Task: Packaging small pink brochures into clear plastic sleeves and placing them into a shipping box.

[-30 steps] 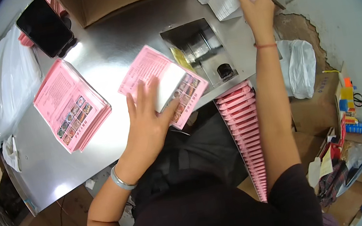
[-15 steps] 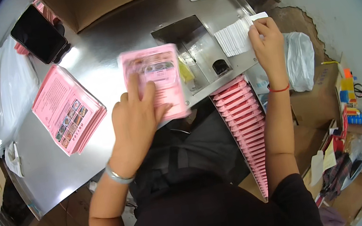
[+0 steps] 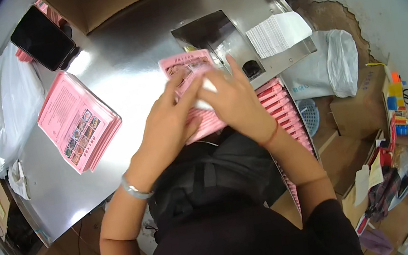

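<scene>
Because blur and overlap hide much of the pink paper (image 3: 187, 65) at mid-frame, whether the right hand (image 3: 238, 101) clamps the white slip (image 3: 207, 90) there cannot be told; the left hand (image 3: 165, 124), fingers parted, touches the paper.

Right hand (image 3: 236, 102) blurred, pink sheet (image 3: 187, 65) part-hidden

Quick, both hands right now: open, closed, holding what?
Left hand: on the pink printed paper sheet; grip cannot be told.
Right hand: blurred, at the small white paper piece; open or closed cannot be told.
</scene>
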Motion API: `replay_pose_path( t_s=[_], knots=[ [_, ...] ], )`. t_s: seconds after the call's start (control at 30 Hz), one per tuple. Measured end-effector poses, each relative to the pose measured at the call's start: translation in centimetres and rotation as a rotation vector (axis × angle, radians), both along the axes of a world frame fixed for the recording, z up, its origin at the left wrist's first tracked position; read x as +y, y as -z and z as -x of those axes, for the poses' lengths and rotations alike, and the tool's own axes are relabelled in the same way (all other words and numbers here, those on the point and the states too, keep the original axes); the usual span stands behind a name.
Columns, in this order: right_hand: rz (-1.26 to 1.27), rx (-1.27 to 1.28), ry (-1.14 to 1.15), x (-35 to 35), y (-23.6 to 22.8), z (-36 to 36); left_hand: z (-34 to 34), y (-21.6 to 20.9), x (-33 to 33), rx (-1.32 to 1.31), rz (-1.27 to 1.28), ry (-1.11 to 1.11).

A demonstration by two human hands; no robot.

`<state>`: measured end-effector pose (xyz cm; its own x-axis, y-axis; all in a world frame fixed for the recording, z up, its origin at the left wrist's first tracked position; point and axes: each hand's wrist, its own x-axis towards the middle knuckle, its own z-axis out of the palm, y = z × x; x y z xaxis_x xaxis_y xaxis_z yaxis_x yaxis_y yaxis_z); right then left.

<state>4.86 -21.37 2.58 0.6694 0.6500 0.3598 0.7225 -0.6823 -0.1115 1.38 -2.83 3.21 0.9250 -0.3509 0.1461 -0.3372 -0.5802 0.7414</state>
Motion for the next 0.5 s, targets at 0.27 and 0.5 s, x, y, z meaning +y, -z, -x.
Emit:
replay_pose_path(
  t_s=[0.27,0.5],
  knots=[
    [0.166,0.055,0.342,-0.9,0.3,-6.4,3.3,-0.9,2.7,-0.079,-0.287,-0.227],
    [-0.326,-0.319,0.554,-8.6,-2.6,-5.0,3.8,-2.7,14.5,0.026,-0.428,-0.278]
  ],
)
